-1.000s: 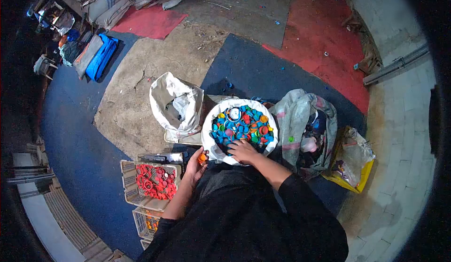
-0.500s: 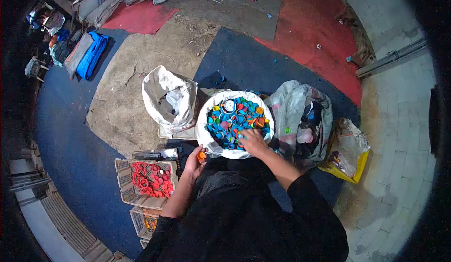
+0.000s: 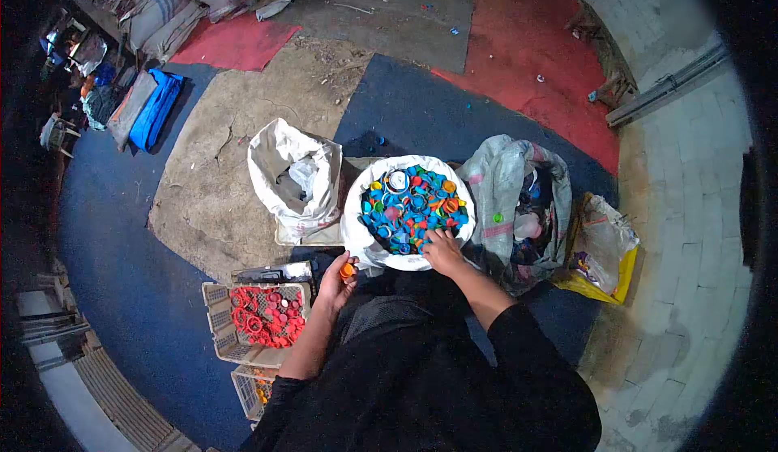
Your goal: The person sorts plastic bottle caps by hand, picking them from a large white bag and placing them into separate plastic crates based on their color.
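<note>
A white sack point(image 3: 354, 237) stands in front of me, filled with plastic bottle caps point(image 3: 409, 209), mostly blue with some orange, red, yellow and green. Left of its near rim, my left hand point(image 3: 333, 283) is closed around an orange bottle cap point(image 3: 348, 271). My right hand point(image 3: 442, 252) rests on the near right part of the caps, its fingers bent down among them. Whatever those fingertips grip is too small to make out.
Left of me is a crate point(image 3: 212, 314) of red caps, above another crate point(image 3: 243, 389) with orange ones. An open white sack point(image 3: 267, 148) stands beyond. On the right are a grey woven sack point(image 3: 492, 184) and a yellow bag point(image 3: 622, 278).
My right hand has drawn slightly down and right on the caps, and its fingers have curled in. My left hand keeps the orange bottle cap in nearly the same place.
</note>
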Tool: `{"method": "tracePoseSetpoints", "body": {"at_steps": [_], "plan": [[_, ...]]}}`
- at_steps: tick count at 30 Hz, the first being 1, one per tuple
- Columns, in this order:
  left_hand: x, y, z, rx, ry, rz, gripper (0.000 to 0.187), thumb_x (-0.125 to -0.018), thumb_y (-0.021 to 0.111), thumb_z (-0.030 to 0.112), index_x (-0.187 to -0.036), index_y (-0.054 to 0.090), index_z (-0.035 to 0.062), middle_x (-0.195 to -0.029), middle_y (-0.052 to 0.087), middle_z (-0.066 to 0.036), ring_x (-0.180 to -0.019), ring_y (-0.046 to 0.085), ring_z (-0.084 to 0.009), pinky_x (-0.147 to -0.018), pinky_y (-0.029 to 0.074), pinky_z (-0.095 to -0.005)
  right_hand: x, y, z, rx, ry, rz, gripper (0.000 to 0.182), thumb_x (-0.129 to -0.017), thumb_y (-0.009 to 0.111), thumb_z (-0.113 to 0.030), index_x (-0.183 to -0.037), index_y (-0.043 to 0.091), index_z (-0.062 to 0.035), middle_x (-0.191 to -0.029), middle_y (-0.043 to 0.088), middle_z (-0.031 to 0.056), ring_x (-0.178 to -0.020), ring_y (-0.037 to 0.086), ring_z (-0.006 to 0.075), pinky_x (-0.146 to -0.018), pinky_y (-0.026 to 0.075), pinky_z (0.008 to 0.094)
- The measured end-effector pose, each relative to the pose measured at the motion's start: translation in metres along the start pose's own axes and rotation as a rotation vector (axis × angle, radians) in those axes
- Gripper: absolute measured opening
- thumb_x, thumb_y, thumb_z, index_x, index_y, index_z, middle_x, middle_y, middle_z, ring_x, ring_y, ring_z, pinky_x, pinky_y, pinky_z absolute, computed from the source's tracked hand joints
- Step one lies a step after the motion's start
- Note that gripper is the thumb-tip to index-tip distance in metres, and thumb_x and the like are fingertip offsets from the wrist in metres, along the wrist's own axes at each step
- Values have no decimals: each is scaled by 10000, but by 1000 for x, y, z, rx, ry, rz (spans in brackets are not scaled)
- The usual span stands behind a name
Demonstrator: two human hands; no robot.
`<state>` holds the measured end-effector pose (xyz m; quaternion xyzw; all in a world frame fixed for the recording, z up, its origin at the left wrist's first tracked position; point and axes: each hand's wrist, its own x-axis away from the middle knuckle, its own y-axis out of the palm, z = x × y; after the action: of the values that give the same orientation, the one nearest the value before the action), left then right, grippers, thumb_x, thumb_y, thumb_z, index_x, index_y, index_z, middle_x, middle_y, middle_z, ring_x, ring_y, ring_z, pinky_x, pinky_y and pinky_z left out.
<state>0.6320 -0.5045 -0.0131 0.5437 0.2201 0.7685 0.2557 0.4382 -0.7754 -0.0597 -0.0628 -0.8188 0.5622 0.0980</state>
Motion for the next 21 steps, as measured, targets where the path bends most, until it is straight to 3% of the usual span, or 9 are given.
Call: {"method": "tracePoseSetpoints", "body": {"at_steps": [3,5,8,11,12,15,16,20,21], "plan": [[4,-5,3,-25,5,-29,226,-990,616,312,-927,592,96,-860,620,-24,-559,504,-60,-455,340,-202,1,-2,-3,-193,129,46,162,-735,811,-193,-811,714,-87,-1100,577,57,-1105,533,267,-972,410,432],[6,-7,4,-35,9,-58,228,-993,611,313,-932,591,95,-849,617,-21,-550,489,-57,-455,328,-202,1,0,-8,-355,184,140,193,-721,844,-147,-798,690,-61,-1047,599,72,-987,595,262,-860,485,394],[-4,-8,3,49,33,-113,267,-993,605,326,-940,587,64,-864,625,-56,-648,562,-101,-477,408,-212,-4,-1,-7,-592,279,153,209,-722,866,-102,-797,679,-48,-985,655,57,-783,654,212,-732,530,325],[-11,2,0,83,46,-98,311,-1002,580,345,-974,596,35,-912,641,-88,-717,606,-142,-513,469,-224,-7,23,7,-1134,459,124,216,-757,862,-109,-759,659,-35,-1045,679,46,-813,673,185,-766,539,324],[-14,9,-1,83,49,-79,330,-1006,567,353,-988,600,24,-931,647,-99,-740,620,-155,-527,489,-229,-6,16,5,-1187,437,106,160,-829,800,-62,-886,657,-20,-1124,673,86,-926,686,193,-800,547,335],[-8,48,2,44,35,-78,390,-1023,515,380,-1019,610,2,-976,655,-123,-759,633,-167,-544,510,-230,-5,-17,-11,-1667,531,116,295,-866,738,-10,-1127,600,-28,-1153,664,130,-991,690,248,-858,555,364],[-14,50,3,105,-16,-237,436,-1031,477,402,-1044,618,-11,-1034,669,-150,-854,665,-208,-668,573,-270,-5,-31,-19,-1851,546,135,441,-896,685,21,-1290,501,-53,-1192,650,176,-1067,676,305,-916,553,400],[-28,76,-14,180,-58,-247,458,-1024,485,396,-1139,616,-28,-1158,668,-189,-1061,663,-308,-945,557,-394,-3,-66,-30,-2074,378,139,306,-947,642,-33,-1239,553,-38,-1246,643,201,-1127,656,306,-978,541,420],[-29,83,-16,170,-63,-248,464,-1019,495,400,-1147,615,-29,-1160,666,-189,-1066,659,-313,-948,555,-396,-4,-69,-28,-2104,403,143,283,-957,631,-52,-1230,561,-30,-1243,644,199,-1131,655,303,-983,537,415]]}}
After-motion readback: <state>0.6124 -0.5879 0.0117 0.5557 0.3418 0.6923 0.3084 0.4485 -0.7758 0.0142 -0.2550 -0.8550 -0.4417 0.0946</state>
